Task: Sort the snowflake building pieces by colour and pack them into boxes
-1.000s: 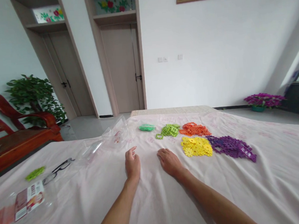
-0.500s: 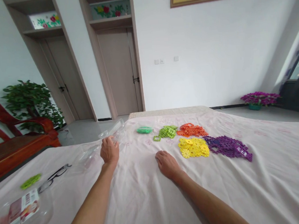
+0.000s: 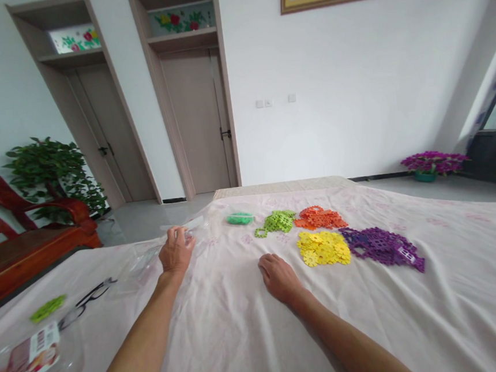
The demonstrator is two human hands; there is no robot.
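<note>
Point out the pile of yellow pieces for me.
In the head view, the yellow pile lies on the cloth to the right of the right hand, nearer than the orange pile and left of the purple pile.

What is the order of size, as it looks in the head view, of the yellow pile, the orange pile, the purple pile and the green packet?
1. purple pile
2. yellow pile
3. orange pile
4. green packet
Apparent size only: orange lies farther than yellow.
</note>
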